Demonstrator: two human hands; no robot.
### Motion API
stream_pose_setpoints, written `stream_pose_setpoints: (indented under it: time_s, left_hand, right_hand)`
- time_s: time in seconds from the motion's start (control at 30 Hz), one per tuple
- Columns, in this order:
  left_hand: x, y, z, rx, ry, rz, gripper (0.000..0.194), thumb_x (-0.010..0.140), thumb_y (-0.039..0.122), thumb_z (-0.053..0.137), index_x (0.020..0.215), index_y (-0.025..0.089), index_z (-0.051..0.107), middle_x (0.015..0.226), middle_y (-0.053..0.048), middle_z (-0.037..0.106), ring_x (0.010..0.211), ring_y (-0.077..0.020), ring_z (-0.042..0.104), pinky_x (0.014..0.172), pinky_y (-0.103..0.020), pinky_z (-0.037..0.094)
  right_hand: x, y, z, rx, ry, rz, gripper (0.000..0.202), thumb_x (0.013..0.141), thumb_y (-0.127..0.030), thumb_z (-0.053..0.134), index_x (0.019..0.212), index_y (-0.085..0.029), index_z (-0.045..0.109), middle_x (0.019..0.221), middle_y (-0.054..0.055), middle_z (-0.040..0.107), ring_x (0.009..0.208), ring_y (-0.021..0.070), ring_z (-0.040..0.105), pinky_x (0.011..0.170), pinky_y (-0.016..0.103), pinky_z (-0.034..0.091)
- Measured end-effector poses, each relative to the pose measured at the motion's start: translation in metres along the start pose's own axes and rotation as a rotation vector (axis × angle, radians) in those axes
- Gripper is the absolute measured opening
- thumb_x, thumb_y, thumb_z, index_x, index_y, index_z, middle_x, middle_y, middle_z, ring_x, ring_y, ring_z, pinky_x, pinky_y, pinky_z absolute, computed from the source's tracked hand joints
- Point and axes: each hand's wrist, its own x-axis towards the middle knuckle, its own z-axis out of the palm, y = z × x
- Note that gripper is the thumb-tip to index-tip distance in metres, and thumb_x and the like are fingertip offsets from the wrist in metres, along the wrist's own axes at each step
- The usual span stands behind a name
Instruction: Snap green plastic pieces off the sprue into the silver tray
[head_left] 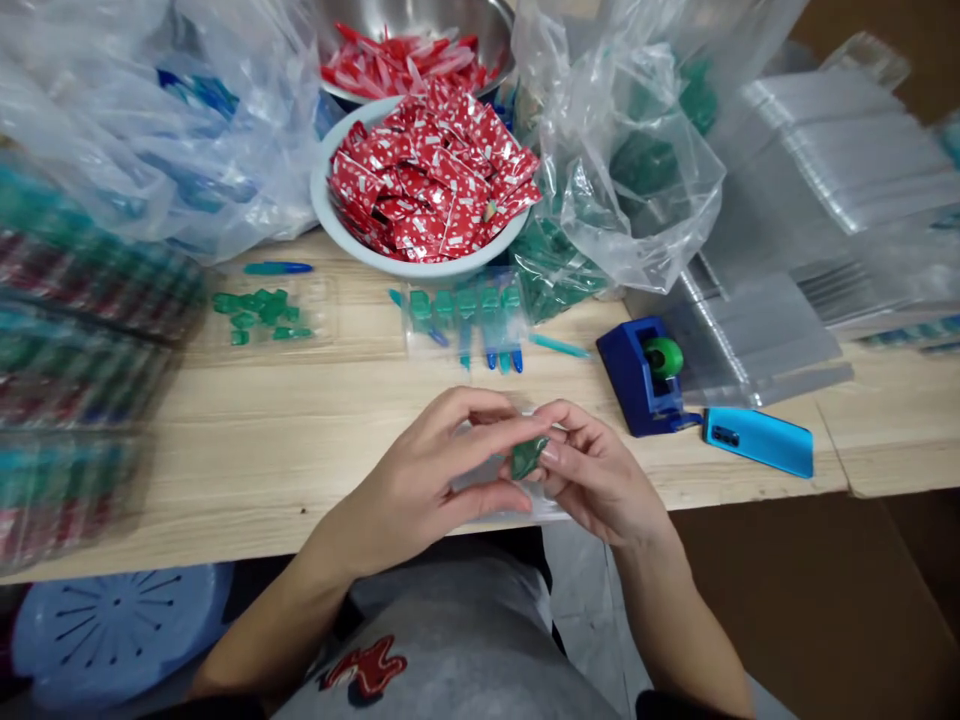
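Note:
Near the table's front edge, my right hand (592, 465) pinches a small dark green piece (528, 457) between thumb and fingers. My left hand (457, 455) is just left of it, fingers and thumb apart around the piece, with one fingertip close to its top. Whether that fingertip touches cannot be told. Clear plastic (495, 508) lies partly hidden beneath both hands. Beyond them, a clear tray (322, 310) holds loose green pieces (259, 310), and a clear pack (469, 335) shows a row of green blocks.
A white bowl (324, 205) holds red packets; behind it a metal bowl (491, 25) holds red pieces. Plastic bags (630, 200) stand at the back. A blue tape dispenser (637, 375) and blue phone (761, 442) lie right. Filled clear packs (75, 380) are stacked left.

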Motion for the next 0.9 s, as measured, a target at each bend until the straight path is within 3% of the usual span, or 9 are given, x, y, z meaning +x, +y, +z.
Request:
stream_pose_setpoints:
  time_s: [0.17, 0.3, 0.5, 0.6, 0.67, 0.77, 0.83, 0.9]
  left_hand:
    - [-0.003, -0.001, 0.001, -0.096, 0.033, 0.007, 0.028, 0.089, 0.026, 0.066, 0.115, 0.021, 0.057, 0.112, -0.002, 0.055, 0.107, -0.0093, 0.056, 0.095, -0.017, 0.048]
    - [-0.005, 0.0, 0.001, -0.121, 0.001, -0.014, 0.033, 0.089, 0.022, 0.066, 0.121, 0.023, 0.055, 0.116, -0.002, 0.053, 0.111, -0.01, 0.054, 0.097, -0.019, 0.048]
    - [-0.006, -0.001, 0.003, -0.137, -0.002, -0.02, 0.014, 0.091, 0.024, 0.064, 0.104, 0.024, 0.061, 0.111, -0.001, 0.054, 0.106, -0.0112, 0.057, 0.094, -0.023, 0.051]
    - [-0.009, -0.005, 0.005, -0.137, 0.005, -0.089, 0.031, 0.089, 0.032, 0.066, 0.119, 0.028, 0.058, 0.115, -0.004, 0.057, 0.109, -0.016, 0.057, 0.094, -0.031, 0.052]
    - [-0.015, -0.01, 0.005, -0.133, 0.058, -0.148, 0.042, 0.09, 0.037, 0.065, 0.13, 0.03, 0.052, 0.119, -0.005, 0.057, 0.108, -0.0174, 0.058, 0.094, -0.033, 0.052]
    - [-0.027, -0.021, 0.002, -0.043, 0.121, -0.225, 0.032, 0.094, 0.029, 0.06, 0.126, 0.029, 0.054, 0.116, -0.003, 0.059, 0.106, -0.0149, 0.058, 0.093, -0.03, 0.051]
    - [-0.036, -0.027, 0.0, 0.06, 0.111, -0.273, 0.025, 0.095, 0.023, 0.058, 0.12, 0.027, 0.057, 0.114, -0.002, 0.06, 0.108, -0.0144, 0.058, 0.093, -0.029, 0.05]
    - [-0.043, -0.031, -0.001, 0.136, 0.086, -0.295, 0.023, 0.096, 0.021, 0.056, 0.118, 0.026, 0.058, 0.114, -0.002, 0.061, 0.109, -0.0152, 0.059, 0.092, -0.03, 0.05]
  right_hand:
    - [-0.007, 0.003, 0.002, -0.037, 0.027, -0.005, 0.011, 0.078, -0.027, 0.078, 0.088, -0.025, 0.075, 0.079, -0.004, 0.076, 0.074, 0.0061, 0.072, 0.073, 0.015, 0.056]
    - [-0.009, 0.004, 0.004, -0.08, -0.006, 0.003, 0.008, 0.08, -0.029, 0.076, 0.088, -0.026, 0.076, 0.079, -0.004, 0.075, 0.075, 0.0062, 0.071, 0.076, 0.017, 0.055]
    - [-0.01, 0.012, 0.001, -0.073, 0.039, 0.09, 0.016, 0.075, -0.036, 0.08, 0.088, -0.026, 0.077, 0.085, -0.004, 0.075, 0.081, 0.0057, 0.07, 0.076, 0.015, 0.054]
    - [-0.015, 0.011, -0.009, -0.149, 0.127, 0.032, 0.02, 0.071, -0.039, 0.082, 0.087, -0.028, 0.076, 0.085, -0.004, 0.076, 0.074, 0.0077, 0.07, 0.07, 0.019, 0.056]
    - [-0.021, 0.008, -0.022, -0.358, 0.256, -0.089, 0.024, 0.071, -0.04, 0.082, 0.091, -0.029, 0.076, 0.087, -0.002, 0.077, 0.075, 0.0109, 0.071, 0.07, 0.024, 0.057]
    - [-0.033, 0.002, -0.044, -0.879, 0.456, -0.286, 0.02, 0.078, -0.031, 0.077, 0.098, -0.029, 0.075, 0.095, 0.0, 0.077, 0.087, 0.0149, 0.071, 0.08, 0.03, 0.056]
    - [-0.04, -0.001, -0.054, -1.213, 0.453, -0.352, 0.02, 0.082, -0.022, 0.074, 0.102, -0.026, 0.074, 0.097, 0.001, 0.076, 0.091, 0.0161, 0.07, 0.083, 0.032, 0.054]
    - [-0.043, -0.004, -0.058, -1.453, 0.344, -0.388, 0.02, 0.084, -0.019, 0.071, 0.103, -0.022, 0.073, 0.095, 0.003, 0.076, 0.089, 0.0169, 0.068, 0.081, 0.032, 0.053]
